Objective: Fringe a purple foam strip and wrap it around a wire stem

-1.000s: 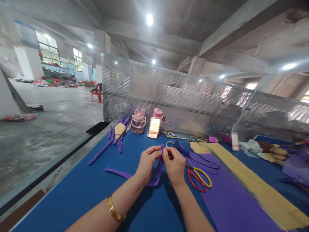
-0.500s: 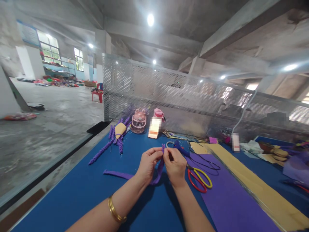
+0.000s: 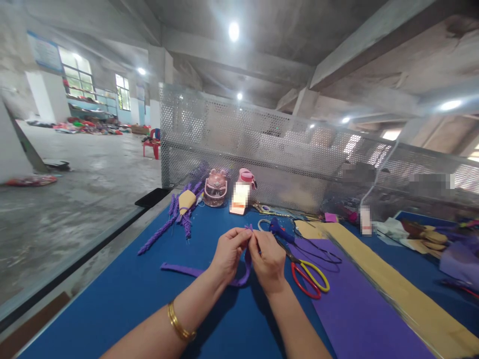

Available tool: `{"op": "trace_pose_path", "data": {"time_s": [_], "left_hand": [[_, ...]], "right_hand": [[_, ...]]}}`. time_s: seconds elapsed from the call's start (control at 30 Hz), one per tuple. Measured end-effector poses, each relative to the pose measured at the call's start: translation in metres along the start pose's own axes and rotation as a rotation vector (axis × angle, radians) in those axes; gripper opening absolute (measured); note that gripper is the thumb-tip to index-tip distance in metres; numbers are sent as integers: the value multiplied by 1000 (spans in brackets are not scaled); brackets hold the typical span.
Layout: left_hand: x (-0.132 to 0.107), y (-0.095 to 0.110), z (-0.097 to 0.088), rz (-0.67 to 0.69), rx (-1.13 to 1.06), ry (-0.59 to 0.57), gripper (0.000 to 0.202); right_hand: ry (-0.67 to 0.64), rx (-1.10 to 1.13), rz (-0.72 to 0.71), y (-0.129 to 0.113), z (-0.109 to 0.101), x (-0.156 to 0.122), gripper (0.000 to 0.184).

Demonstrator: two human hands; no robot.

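My left hand [image 3: 229, 253] and my right hand [image 3: 268, 259] are held together over the blue table [image 3: 123, 294], fingertips pinched on the top end of a purple strip [image 3: 187, 271]. The strip hangs down between the hands and trails left across the table. A gold bangle [image 3: 177, 323] sits on my left wrist. Scissors with red and yellow handles [image 3: 309, 278] lie just right of my right hand.
A purple sheet [image 3: 348, 309] and a tan sheet [image 3: 396, 289] lie on the right. Purple lavender-like stems [image 3: 170, 219], two pink items [image 3: 224, 188] and a glue gun [image 3: 279, 230] sit near the perforated metal screen [image 3: 284, 149]. The table's left edge drops to a concrete floor.
My hands have stayed together on the strip, with the fingers shifting slightly closer and the strip's top end lowering a little between them.
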State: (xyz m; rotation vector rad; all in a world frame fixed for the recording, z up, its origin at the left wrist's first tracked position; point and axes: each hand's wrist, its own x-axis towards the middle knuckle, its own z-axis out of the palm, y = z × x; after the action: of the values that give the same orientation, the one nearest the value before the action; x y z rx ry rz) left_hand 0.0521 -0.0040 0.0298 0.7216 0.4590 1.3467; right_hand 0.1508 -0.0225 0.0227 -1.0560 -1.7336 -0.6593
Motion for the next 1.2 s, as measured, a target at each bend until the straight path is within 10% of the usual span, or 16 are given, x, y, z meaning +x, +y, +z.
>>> {"op": "trace_pose_path", "data": {"time_s": [0.23, 0.47, 0.6, 0.97, 1.2], "left_hand": [[5, -4, -4, 45, 25, 23, 17], [7, -1, -9, 168, 247, -55, 17], [6, 4, -9, 206, 338, -86, 16], [11, -2, -15, 156, 266, -104, 16], [6, 0, -8, 97, 172, -78, 15]], "right_hand": [[-39, 131, 114, -4, 1, 2, 22], [-255, 771, 755, 3, -6, 10, 31], [-254, 942, 861, 5, -8, 12, 31], [-190, 836, 818, 2, -5, 9, 23], [-68, 361, 439, -3, -5, 8, 20]]}}
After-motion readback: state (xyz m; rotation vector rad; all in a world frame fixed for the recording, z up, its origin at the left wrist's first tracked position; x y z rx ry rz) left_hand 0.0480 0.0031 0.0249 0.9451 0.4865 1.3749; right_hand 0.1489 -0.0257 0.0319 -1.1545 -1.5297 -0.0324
